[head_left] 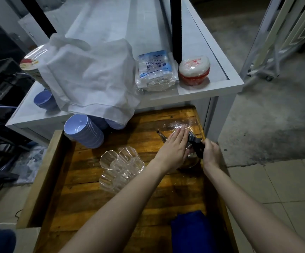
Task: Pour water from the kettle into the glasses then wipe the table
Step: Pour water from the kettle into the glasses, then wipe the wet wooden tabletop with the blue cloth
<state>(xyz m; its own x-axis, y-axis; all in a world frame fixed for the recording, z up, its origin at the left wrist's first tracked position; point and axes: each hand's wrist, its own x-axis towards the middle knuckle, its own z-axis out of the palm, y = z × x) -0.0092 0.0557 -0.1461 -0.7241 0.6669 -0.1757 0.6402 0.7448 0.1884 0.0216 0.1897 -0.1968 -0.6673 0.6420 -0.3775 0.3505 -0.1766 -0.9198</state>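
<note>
Kettle [190, 162] beneath left hand [175, 145], gripped (right hand [211, 152])

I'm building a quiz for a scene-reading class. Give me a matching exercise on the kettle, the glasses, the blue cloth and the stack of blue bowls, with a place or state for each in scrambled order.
Things
1. kettle
2. glasses
3. blue cloth
4. stack of blue bowls

Places or states
A. at the near edge of the wooden table
B. lying on its side at the table's far left
C. left hand flat on top, right hand gripping the black handle
D. clear, clustered mid-table

Pairs: 1-C, 2-D, 3-A, 4-B
</note>
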